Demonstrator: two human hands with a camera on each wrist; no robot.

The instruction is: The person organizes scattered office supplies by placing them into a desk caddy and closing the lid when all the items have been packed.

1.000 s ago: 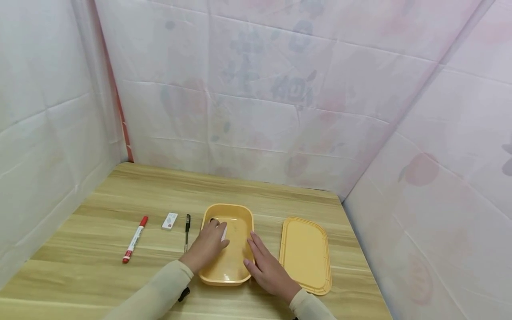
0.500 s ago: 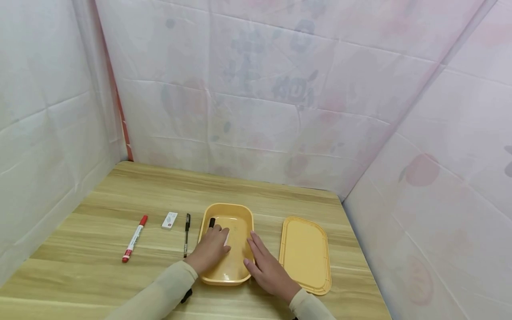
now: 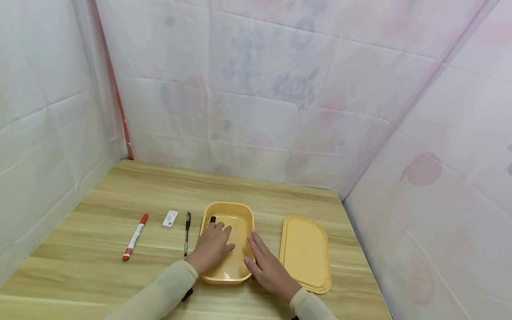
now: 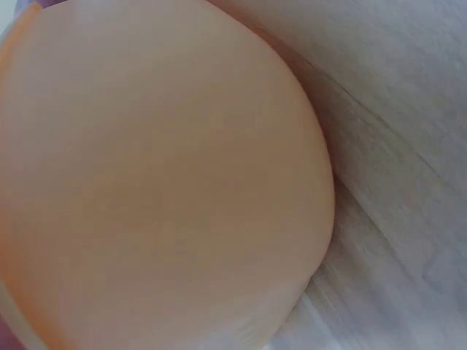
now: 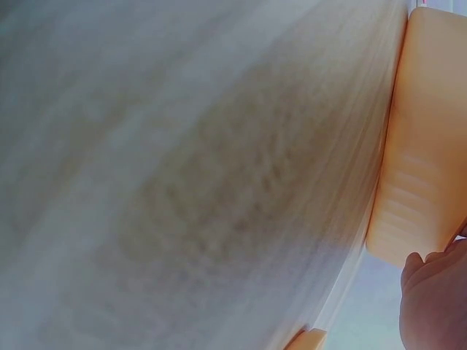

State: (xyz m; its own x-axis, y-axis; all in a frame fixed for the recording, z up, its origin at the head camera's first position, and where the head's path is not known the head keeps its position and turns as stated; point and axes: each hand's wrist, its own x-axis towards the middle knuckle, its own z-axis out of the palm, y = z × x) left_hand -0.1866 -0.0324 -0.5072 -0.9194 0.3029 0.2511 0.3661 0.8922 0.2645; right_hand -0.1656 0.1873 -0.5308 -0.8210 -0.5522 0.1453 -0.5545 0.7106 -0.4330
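Observation:
A yellow plastic box stands without its lid near the table's front. My left hand reaches over its left side, fingers spread and pointing down inside. Just beyond those fingers a black cap-like end shows; the rest of that object is hidden under the hand. My right hand rests with straight fingers against the box's right wall, thumb at the rim. The left wrist view is filled mostly by the box's outer wall. In the right wrist view my right hand touches the box.
Left of the box lie a black pen, a small white eraser and a red-capped white marker. The yellow lid lies flat to the right. White printed sheets wall in the wooden table.
My left hand has shifted slightly right and its fingers have spread. A white piece seen by its fingers earlier is now hidden; the black end shows more. My right hand stays put.

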